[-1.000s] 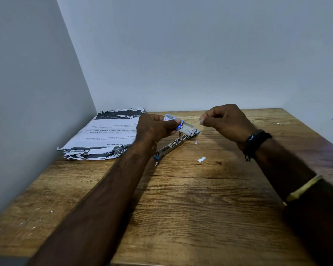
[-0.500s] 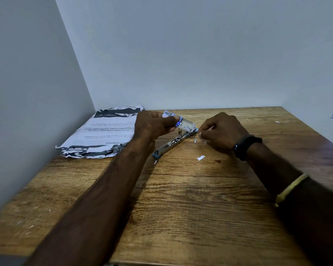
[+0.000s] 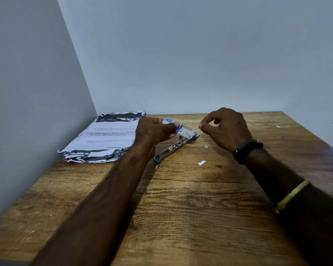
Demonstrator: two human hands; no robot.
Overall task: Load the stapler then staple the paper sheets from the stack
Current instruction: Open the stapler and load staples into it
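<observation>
**Step in hand: loading.** The chrome stapler with blue end caps [image 3: 173, 147] lies open on the brown wood-grain tabletop [image 3: 181, 208], running diagonally from near left to far right. It sits just right of the stack of black-and-white printed paper sheets [image 3: 104, 139], which is in the left corner against the wall and has ragged edges.

**Left hand** [image 3: 154, 131]: the fingers are curled around a small blue-and-white box [image 3: 171, 122], presumably the staple supply, held over the stapler's far half. A pale part projects from the box toward the stapler's far end. Whether it belongs to the box or to the stapler's raised cover cannot be determined.

**Right hand** [image 3: 225, 127]: it is raised above the tabletop, just right of the stapler's far end. Thumb and forefinger are closed in a tight pinch and the other fingers are curled. No staple strip can be made out in the pinch.

**Status:** the stapler is open and no sheet is drawn from the stack, so stapling has not begun.

**Next move, as judged:**
1. Take a staple strip from the box.
2. Align it lengthwise with the magazine channel and seat it legs down.
3. Close the cover fully before bringing sheets over.

Small white paper scraps [image 3: 201, 163] lie near the stapler. Keep them out of the channel.
</observation>
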